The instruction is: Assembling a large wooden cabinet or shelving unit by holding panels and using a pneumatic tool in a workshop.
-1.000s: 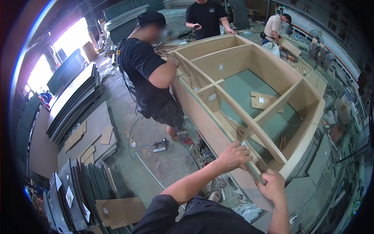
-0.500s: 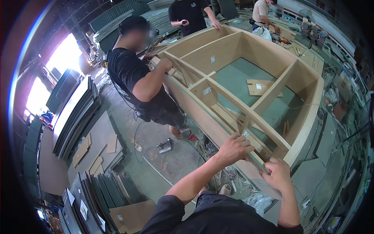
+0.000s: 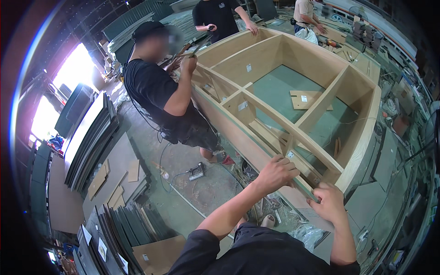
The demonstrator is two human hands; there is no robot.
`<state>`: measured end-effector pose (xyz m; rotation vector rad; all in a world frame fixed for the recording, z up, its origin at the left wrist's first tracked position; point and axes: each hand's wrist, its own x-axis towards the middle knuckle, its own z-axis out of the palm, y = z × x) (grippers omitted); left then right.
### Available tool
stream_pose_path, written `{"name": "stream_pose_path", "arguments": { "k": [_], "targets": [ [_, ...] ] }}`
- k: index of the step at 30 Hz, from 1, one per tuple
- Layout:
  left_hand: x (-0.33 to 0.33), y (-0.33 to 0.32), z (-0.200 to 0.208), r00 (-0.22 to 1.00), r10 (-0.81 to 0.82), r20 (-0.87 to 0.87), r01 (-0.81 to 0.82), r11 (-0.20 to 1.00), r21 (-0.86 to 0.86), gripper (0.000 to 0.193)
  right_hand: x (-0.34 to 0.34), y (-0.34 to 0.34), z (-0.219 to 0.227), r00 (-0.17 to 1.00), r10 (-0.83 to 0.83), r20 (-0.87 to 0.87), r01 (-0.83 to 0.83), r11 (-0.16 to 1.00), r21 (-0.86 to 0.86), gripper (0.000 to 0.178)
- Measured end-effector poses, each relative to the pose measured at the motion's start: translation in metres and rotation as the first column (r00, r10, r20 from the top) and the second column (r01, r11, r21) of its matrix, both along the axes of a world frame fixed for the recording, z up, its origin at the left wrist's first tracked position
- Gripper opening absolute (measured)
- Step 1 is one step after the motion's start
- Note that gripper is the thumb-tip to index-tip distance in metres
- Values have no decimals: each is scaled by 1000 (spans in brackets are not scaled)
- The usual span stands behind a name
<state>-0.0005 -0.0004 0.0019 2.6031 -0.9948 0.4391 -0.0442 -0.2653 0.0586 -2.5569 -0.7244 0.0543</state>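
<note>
A large wooden cabinet frame [image 3: 295, 126], divided into compartments, lies in front of me. Along its near left side runs a long wooden board [image 3: 238, 143] with a green strip on its upper edge. My left hand [image 3: 278, 174] is closed over that edge, close to the near end. Further right, by the frame's near corner, my right hand [image 3: 329, 200] grips the same board, thumb on the outer side. The undersides of my fingers are partly hidden behind the board.
A co-worker [image 3: 153, 87] stands at the board's far left end, another person [image 3: 220, 20] at the frame's far side. A nail gun [image 3: 196, 171] with a hose lies on the floor. Stacked panels [image 3: 94, 137] stand left. A loose wooden piece [image 3: 302, 100] lies inside the frame.
The co-worker on the left has lifted a hand from the board's edge up toward chest height. My hands keep their hold on the board; the view has shifted slightly.
</note>
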Motion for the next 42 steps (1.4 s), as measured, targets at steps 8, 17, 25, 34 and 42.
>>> {"name": "stream_pose_path", "arguments": {
  "k": [8, 17, 25, 34, 42],
  "targets": [
    [-1, -1, -1, 1000, 7, -20, -8, 1000, -29, 49, -1, -1, 1, 1000, -7, -15, 6, 999, -36, 42],
    [0, 0, -1, 1000, 12, -14, -12, 1000, -21, 48, -1, 0, 1, 1000, -14, -15, 14, 999, -30, 45],
    [0, 1, -3, 1000, 9, -15, -9, 999, -31, 48, -1, 1, 7, 997, -29, -67, 25, 998, -59, 41],
    [0, 1, -3, 1000, 2, -23, -2, 1000, -25, 48, -2, 2, 9, 998, -34, -60, 30, 997, -66, 41],
    [2, 1, -5, 1000, -6, 14, 6, 1000, -20, 45, -1, 2, 7, 999, -21, -48, 18, 998, -53, 41]
  ]
}}
